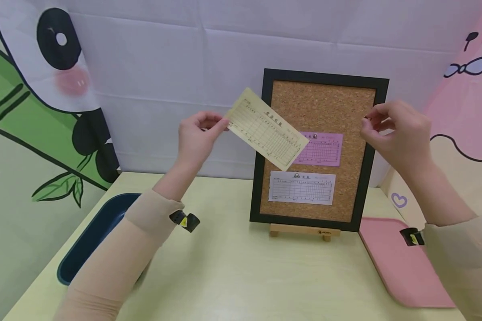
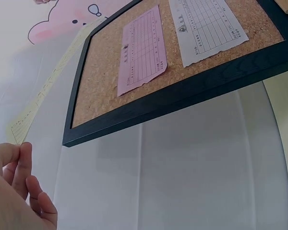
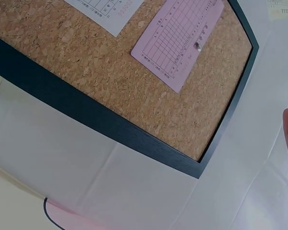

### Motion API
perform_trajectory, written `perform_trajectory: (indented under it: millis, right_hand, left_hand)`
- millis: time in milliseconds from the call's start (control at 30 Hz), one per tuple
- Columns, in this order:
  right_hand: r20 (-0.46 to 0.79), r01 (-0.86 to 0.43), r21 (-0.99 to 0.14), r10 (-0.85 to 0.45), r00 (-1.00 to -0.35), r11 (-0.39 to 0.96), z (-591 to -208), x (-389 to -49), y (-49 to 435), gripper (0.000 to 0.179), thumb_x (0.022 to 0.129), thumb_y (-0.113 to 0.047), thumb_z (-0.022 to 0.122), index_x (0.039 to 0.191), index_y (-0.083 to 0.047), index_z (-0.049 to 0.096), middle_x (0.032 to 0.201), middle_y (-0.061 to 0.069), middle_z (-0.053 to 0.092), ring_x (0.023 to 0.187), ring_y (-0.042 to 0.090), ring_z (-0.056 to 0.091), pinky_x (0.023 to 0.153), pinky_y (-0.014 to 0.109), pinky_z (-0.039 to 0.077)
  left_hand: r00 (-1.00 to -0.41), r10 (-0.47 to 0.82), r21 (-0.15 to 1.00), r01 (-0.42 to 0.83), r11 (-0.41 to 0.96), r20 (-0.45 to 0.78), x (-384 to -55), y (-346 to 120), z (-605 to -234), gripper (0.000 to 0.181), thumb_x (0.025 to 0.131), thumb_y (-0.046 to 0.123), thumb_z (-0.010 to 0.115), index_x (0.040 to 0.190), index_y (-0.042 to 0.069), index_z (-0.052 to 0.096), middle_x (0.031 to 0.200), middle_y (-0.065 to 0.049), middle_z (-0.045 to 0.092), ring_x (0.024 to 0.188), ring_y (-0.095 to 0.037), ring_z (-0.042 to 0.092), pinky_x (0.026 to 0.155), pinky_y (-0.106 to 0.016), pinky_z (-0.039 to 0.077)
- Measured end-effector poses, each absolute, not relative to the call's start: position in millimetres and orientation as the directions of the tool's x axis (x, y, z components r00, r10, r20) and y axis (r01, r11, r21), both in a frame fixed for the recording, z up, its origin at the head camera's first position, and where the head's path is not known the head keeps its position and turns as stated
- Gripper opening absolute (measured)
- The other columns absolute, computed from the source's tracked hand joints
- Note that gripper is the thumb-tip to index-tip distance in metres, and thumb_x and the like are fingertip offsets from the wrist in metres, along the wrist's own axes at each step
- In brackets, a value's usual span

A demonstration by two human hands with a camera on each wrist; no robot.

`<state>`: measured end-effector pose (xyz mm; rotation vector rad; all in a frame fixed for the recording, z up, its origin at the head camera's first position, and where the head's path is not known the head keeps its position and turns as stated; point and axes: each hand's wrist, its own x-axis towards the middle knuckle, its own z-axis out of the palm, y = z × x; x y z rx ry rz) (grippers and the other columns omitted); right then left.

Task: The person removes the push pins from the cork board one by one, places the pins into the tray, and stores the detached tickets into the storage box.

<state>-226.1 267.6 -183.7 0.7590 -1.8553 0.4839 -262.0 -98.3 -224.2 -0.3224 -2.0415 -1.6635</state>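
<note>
My left hand point(image 1: 198, 136) pinches a yellow receipt slip point(image 1: 267, 129) by its left end, between thumb and fingertips. The slip hangs tilted in front of the corkboard point(image 1: 321, 107), overlapping part of a pink slip point(image 1: 323, 149) in the head view. That pink slip and a white slip point(image 1: 301, 188) below it are each fixed to the cork with a small pin at the top. Beside the board's right edge, my right hand point(image 1: 401, 129) is raised, thumb and forefinger pinching a small dark pin-like thing, mostly hidden by the fingers.
A small wooden easel point(image 1: 305, 230) holds up the black-framed board on the pale yellow table point(image 1: 209, 267). To the left lies a dark blue tray point(image 1: 80, 243), partly behind my left sleeve. A pink tray point(image 1: 401, 263) is at the right, beneath my right forearm. White cloth point(image 1: 164, 58) hangs behind.
</note>
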Motion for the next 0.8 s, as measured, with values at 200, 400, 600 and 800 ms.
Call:
perform_trajectory:
  millis: [200, 400, 600, 800]
  right_hand:
    - [0.922, -0.689, -0.004, -0.264, -0.283, 0.725, -188.4, -210.9, 278.6, 0.021, 0.080, -0.009, 0.062, 0.081, 0.012, 0.062, 0.075, 0.019, 0.062, 0.076, -0.018, 0.048, 0.073, 0.002, 0.038]
    - [0.937, -0.673, -0.008, -0.229, -0.263, 0.739, -195.7, -196.3, 286.6, 0.031, 0.078, -0.020, 0.058, 0.077, 0.011, 0.062, 0.069, 0.020, 0.061, 0.077, -0.023, 0.046, 0.072, 0.003, 0.033]
    - [0.925, -0.629, 0.005, -0.243, -0.292, 0.777, -205.6, -185.4, 302.1, 0.043, 0.082, -0.031, 0.054, 0.077, 0.011, 0.062, 0.069, 0.021, 0.061, 0.083, -0.025, 0.042, 0.074, 0.003, 0.029]
    - [0.907, -0.575, 0.016, -0.254, -0.336, 0.818, -221.4, -177.2, 320.5, 0.053, 0.084, -0.040, 0.051, 0.078, 0.011, 0.062, 0.069, 0.022, 0.061, 0.088, -0.025, 0.038, 0.073, 0.002, 0.026]
  left_hand:
    - [-0.849, -0.107, 0.838, 0.478, 0.262, 0.518, -249.2, -114.5, -223.4, 0.024, 0.082, 0.032, 0.073, 0.092, 0.010, 0.069, 0.078, 0.005, 0.070, 0.083, -0.015, 0.060, 0.056, -0.023, 0.032]
    - [-0.846, -0.108, 0.821, 0.465, 0.333, 0.523, -234.9, -132.7, -224.7, 0.029, 0.082, 0.037, 0.072, 0.095, 0.011, 0.070, 0.080, 0.007, 0.070, 0.085, -0.014, 0.055, 0.049, -0.025, 0.025]
    - [-0.854, -0.126, 0.818, 0.427, 0.385, 0.505, -222.1, -153.8, -227.5, 0.033, 0.084, 0.039, 0.069, 0.100, 0.010, 0.070, 0.086, 0.006, 0.070, 0.092, -0.012, 0.055, 0.052, -0.023, 0.030]
    - [-0.859, -0.150, 0.819, 0.394, 0.417, 0.489, -211.7, -176.0, -230.6, 0.035, 0.084, 0.039, 0.069, 0.102, 0.010, 0.070, 0.083, 0.012, 0.069, 0.096, -0.012, 0.053, 0.053, -0.023, 0.030]
